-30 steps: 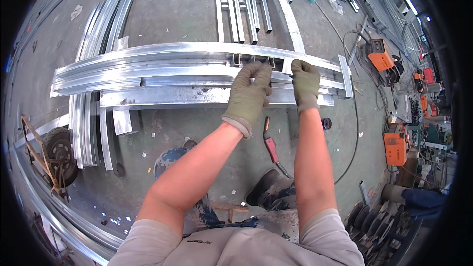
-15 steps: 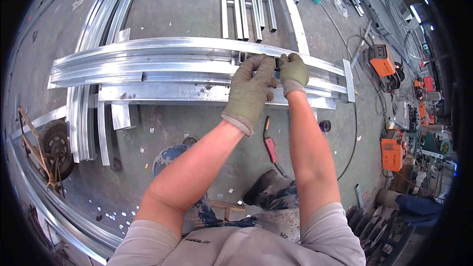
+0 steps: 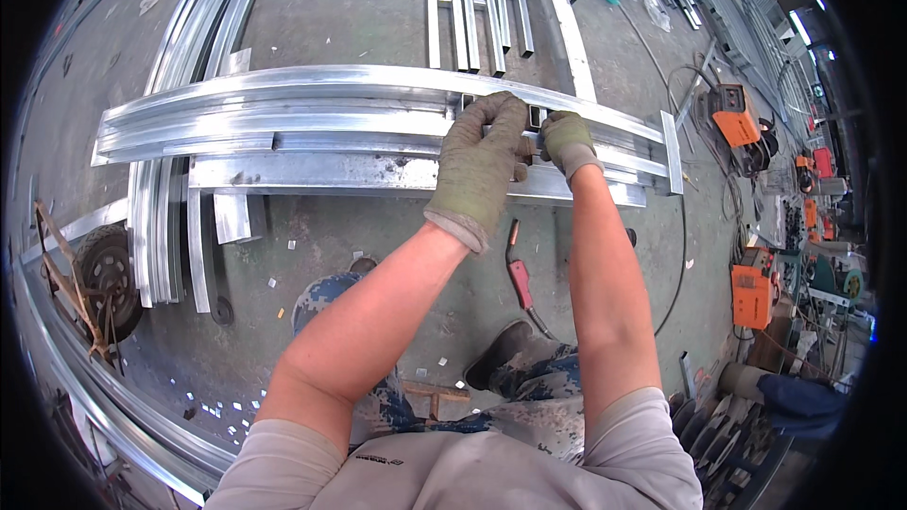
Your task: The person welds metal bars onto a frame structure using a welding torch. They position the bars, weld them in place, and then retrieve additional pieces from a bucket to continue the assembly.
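Note:
Both my hands wear greenish work gloves. My left hand (image 3: 482, 156) reaches over a stack of long shiny metal profiles (image 3: 331, 83), its fingers curled round a short piece of square metal tube (image 3: 535, 118) whose dark open end shows beside them. Another dark tube opening (image 3: 467, 102) appears at the left of those fingers. Just to the right, my right hand (image 3: 569, 144) is closed above the same profiles. Its fingertips point toward the short tube, and what they hold, if anything, is hidden.
A welding torch (image 3: 519, 283) with a red handle lies on the floor near my shoes. Orange machines (image 3: 734, 115) and cables stand at the right. More profiles (image 3: 165, 179) lie crosswise under the stack at the left, near a wheel (image 3: 107, 274). Square tubes (image 3: 463, 9) lie beyond.
My right hand has moved slightly right and nearer to me, uncovering more of the short tube's end. My left hand keeps nearly the same place and grip.

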The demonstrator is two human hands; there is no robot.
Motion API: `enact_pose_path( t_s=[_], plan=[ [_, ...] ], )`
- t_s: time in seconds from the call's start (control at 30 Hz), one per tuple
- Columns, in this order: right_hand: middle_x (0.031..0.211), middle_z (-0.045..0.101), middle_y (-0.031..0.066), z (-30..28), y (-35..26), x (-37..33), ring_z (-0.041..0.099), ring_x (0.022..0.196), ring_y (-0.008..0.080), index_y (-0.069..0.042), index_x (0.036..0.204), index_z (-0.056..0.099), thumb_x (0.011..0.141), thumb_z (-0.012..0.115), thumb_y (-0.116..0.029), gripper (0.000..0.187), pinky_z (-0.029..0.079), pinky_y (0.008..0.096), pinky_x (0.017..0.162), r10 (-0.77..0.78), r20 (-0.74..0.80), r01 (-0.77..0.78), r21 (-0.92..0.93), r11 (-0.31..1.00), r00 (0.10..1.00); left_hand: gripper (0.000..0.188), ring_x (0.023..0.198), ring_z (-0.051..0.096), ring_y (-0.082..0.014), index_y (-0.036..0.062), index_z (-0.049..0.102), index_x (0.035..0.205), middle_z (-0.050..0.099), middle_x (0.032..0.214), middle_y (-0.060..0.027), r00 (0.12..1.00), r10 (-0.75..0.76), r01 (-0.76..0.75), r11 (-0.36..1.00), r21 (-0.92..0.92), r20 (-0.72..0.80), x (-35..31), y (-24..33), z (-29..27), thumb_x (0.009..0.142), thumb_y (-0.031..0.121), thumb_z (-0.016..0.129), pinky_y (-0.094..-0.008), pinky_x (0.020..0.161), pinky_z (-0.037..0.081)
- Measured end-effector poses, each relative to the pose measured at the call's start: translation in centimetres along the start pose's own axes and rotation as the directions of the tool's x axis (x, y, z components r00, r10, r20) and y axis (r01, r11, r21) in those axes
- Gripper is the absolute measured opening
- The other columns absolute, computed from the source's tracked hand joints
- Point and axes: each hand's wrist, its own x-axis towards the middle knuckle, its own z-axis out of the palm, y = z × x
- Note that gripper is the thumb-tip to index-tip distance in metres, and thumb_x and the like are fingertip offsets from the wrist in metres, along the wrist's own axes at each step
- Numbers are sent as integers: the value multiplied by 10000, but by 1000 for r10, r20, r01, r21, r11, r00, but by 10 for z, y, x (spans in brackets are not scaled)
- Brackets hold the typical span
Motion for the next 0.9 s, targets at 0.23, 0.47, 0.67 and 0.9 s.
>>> enact_pose_path(
  t_s=[0.23, 0.47, 0.67, 0.9],
  plan=[
    [982, 776, 110, -68, -69, -145, 705, 676, 165, 32, 1261, 712, 1033, 700, -416, 502, 561, 314, 630, 123, 22, -64, 935, 348, 992, 303, 1005, 707, -174, 46, 683, 1242, 737, 1162, -57, 993, 20, -35, 992, -125, -119, 12, -4, -14, 1040, 269, 719, -305, 779, 560],
    [963, 739, 23, -41, -83, -202, 661, 759, 122, -7, 1288, 696, 1070, 694, -348, 405, 534, 279, 635, -236, 197, -216, 975, -53, 951, 335, 1115, 642, -124, 62, 668, 1369, 731, 1228, -38, 996, 40, -55, 978, 200, 81, 4, -19, -13, 1121, 279, 610, -293, 921, 548],
    [968, 751, 41, -50, -66, -190, 696, 740, 140, -2, 1231, 713, 1019, 766, -265, 341, 516, 274, 614, -312, 191, -220, 974, -59, 931, 405, 871, 604, -81, 41, 641, 1390, 700, 1055, -24, 995, 88, -97, 948, 305, 41, 1, -14, -20, 1093, 316, 656, -265, 739, 518],
    [1048, 785, 158, -29, -74, -103, 742, 823, 249, 7, 1274, 716, 968, 761, -330, 457, 581, 384, 750, 155, -150, 11, 752, 659, 976, 309, 883, 572, -53, 22, 664, 1309, 670, 1046, 23, 959, 220, -230, 973, -35, -179, 11, 20, -20, 1051, 181, 723, -219, 759, 473]
  ],
)
